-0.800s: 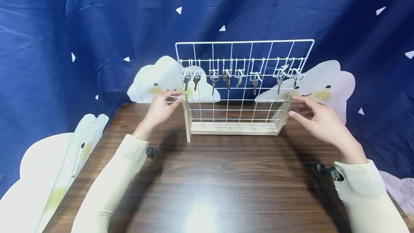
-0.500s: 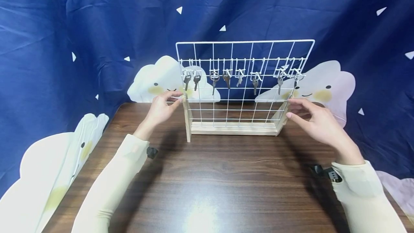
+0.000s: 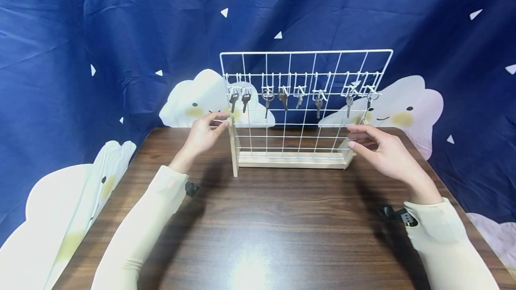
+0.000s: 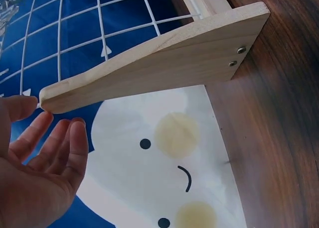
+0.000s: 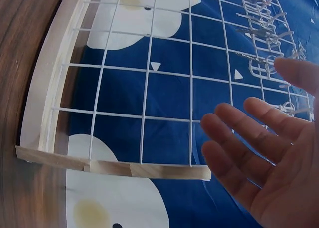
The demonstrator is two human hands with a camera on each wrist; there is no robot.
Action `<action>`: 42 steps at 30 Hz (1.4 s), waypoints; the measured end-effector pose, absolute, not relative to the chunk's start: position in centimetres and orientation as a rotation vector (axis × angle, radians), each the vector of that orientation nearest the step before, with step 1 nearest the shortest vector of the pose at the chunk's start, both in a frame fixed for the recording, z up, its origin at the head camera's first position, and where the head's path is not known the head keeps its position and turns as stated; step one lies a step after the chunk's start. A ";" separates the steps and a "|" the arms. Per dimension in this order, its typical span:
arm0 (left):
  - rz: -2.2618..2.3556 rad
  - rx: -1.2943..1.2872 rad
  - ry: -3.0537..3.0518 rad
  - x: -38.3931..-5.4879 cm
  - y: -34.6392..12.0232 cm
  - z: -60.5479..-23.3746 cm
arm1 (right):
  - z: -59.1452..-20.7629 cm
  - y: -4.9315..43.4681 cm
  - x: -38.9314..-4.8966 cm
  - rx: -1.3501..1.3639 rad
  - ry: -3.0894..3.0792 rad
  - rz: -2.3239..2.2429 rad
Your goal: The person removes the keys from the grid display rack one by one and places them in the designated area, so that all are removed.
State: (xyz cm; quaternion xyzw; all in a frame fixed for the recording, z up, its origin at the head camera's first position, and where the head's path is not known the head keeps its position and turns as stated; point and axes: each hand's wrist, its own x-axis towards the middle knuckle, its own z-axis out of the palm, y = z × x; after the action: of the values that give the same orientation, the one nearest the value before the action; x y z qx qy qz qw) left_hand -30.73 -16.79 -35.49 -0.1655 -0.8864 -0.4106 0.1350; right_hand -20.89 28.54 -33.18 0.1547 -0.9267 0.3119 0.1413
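A dark brown wood-grain table [image 3: 250,209] fills the lower part of the head view, with a bright patch of glare near its front edge. Behind it hangs a creased blue curtain [image 3: 306,3] printed with small white triangles and pale smiling clouds [image 3: 217,97]. Another cloud shows beyond the table's left edge.

Toward the back of the table, a white wire grid rack [image 3: 300,124] stands upright between wooden side panels, joined at the bottom by a pale wooden crossbar [image 3: 290,161]. A row of keys [image 3: 318,107] hangs from white hooks on the upper grid. Two screws [image 4: 241,50] show low on the left side panel [image 4: 164,63].

The left hand [image 3: 201,133] pinches that panel's upper end between thumb and forefinger. The right hand [image 3: 383,151] holds nothing; its fingers are loosely bent, thumb well apart, near the right side panel [image 5: 149,170]. Both arms wear cream sleeves [image 3: 145,218].
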 end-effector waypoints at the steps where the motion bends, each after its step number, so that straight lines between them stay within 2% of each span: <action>1: -1.194 -0.479 -2.568 -30.7 -16.7 -35.5 | -33.2 28.5 -20.9 0.449 -2.677 0.900; 23: -1.204 -0.470 -2.583 -30.9 -16.1 -35.4 | -33.4 26.4 -21.3 0.610 -2.621 0.994; 42: -1.181 -0.446 -2.591 -30.9 -15.8 -35.3 | -33.7 24.6 -21.7 0.577 -2.632 1.096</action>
State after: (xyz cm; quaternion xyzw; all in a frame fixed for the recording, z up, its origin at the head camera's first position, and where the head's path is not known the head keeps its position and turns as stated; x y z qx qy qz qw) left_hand -30.86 -15.77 -35.32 -0.1534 -0.8915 -0.4062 0.1294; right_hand -21.68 24.56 -33.74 0.1969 -0.8987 0.3743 0.1163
